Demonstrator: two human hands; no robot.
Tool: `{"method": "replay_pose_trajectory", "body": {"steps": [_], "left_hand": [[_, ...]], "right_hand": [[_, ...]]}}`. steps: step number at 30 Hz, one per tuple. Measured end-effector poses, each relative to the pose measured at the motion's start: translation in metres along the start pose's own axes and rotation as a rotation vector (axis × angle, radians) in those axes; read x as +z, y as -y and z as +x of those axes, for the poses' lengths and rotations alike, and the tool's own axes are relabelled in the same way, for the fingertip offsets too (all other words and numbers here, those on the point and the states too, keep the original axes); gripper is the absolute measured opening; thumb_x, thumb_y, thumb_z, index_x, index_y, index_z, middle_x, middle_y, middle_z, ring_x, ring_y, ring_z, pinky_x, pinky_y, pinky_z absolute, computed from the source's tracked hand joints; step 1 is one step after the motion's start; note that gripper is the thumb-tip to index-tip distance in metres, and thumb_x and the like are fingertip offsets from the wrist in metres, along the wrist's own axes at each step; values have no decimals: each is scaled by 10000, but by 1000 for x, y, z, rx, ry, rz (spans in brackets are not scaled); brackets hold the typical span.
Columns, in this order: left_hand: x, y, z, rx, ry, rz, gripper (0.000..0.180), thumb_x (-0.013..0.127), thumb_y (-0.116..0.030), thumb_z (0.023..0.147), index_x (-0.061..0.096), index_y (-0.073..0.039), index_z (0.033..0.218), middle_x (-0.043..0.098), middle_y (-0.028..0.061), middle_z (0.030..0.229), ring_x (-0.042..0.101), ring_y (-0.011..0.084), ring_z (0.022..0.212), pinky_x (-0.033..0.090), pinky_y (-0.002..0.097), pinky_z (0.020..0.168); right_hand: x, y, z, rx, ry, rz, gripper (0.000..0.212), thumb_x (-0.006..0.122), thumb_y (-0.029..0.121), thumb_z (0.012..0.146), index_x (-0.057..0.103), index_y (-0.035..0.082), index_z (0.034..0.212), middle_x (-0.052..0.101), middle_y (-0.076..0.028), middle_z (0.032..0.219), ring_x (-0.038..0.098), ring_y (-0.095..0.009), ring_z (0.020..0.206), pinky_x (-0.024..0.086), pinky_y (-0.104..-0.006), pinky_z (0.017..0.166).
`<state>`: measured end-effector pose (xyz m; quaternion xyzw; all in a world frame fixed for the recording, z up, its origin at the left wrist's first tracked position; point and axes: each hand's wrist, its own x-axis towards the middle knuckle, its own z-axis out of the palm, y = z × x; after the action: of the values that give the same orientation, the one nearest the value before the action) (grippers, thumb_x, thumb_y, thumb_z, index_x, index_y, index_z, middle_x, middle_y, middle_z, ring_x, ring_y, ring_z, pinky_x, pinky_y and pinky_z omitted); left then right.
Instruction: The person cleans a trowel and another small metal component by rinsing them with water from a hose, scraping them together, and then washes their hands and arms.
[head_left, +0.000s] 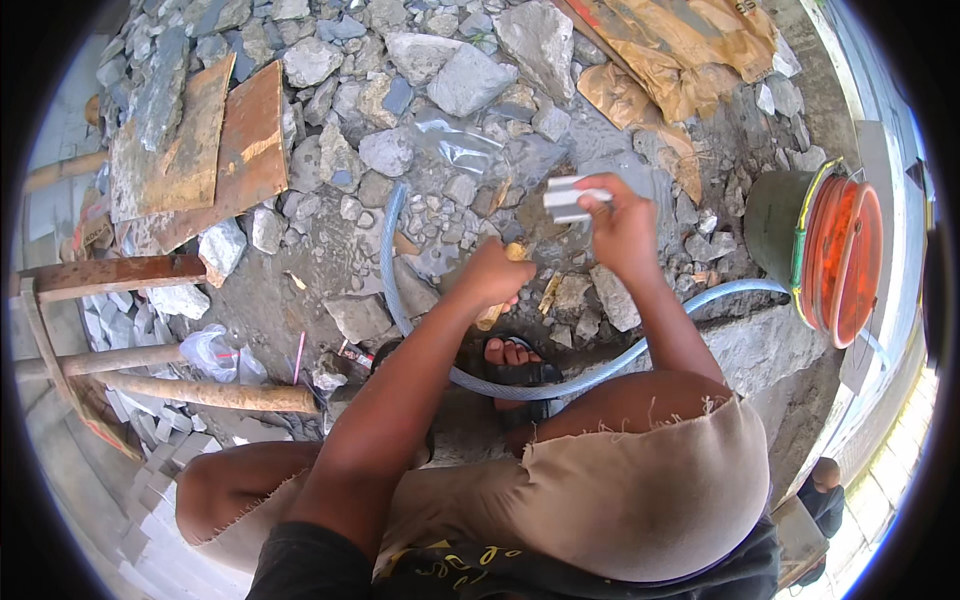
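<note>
Tan shorts (650, 490) with frayed hems lie closest, stretched over the bent knees of a person squatting on muddy ground (255, 300) among broken stones (470, 80). Beyond the knees, the right grip (622, 225) holds a pale grey block (566, 200) with grooved sides, fingers and thumb pinched over its right end, well above the wet patch. The left grip (495, 276) is closed around a yellowish wooden handle (490, 318), which shows above and below the fist (whatever tool it may belong to, I cannot tell). The block looks stiff and probably moderate in weight, light enough for one hand, though its edges could chip on stone; wet, it might turn slippery, so the grooves seem the surest place for the fingers, with the thumb set against the opposite side. The handle should be firm and light, best held round its middle as it is now, provided mud does not make it slick. A pale blue hose (620, 370) curves past a black sandal (525, 378) toward a dark bucket (768, 225) with an orange inside, at the right. Weathered boards (255, 160) lie on the rubble at the left, and crumpled brown paper (690, 45) lies at the far right.
</note>
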<state>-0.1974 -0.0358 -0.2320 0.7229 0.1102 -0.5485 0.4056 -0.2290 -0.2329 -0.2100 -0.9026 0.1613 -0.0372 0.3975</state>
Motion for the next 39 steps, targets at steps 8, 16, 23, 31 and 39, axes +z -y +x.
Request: {"method": "replay_pose_trajectory", "body": {"steps": [8,16,23,31,39], "left_hand": [[-50,13,-9,46,375,-628,226,616,-301,941,540,-88,933,517,1,755,517,110,566,456,255,523],[-63,37,-4,112,933,-1062,290,463,-337,988,468,-107,812,428,-27,604,378,78,400,366,255,392],[-60,21,-17,165,1058,-1107,320,447,-362,994,447,-107,801,432,-21,603,374,63,365,361,247,381],[-63,11,-24,231,1119,-1080,322,439,-355,996,450,-97,804,437,-7,606,390,69,365,370,246,381],[-55,-4,-29,228,1067,-1005,315,434,-338,999,450,-95,800,438,-9,596,375,69,352,367,246,367]], "right_hand": [[-47,-29,22,258,-253,861,270,659,8,904,568,44,1155,636,-45,1030,586,-108,919,453,-254,827],[-14,11,24,2,49,791,280,691,23,885,553,32,1128,650,-55,1024,601,-119,980,458,-266,882],[-42,37,39,12,116,871,296,689,19,885,544,34,1143,674,-62,1001,614,-109,933,461,-261,847],[-57,30,44,66,-44,1058,262,678,-12,881,558,29,1110,676,-59,992,623,-111,879,470,-264,822],[-39,40,25,205,124,1437,270,660,-10,895,534,38,1129,674,-62,970,640,-122,885,488,-291,817]]}}
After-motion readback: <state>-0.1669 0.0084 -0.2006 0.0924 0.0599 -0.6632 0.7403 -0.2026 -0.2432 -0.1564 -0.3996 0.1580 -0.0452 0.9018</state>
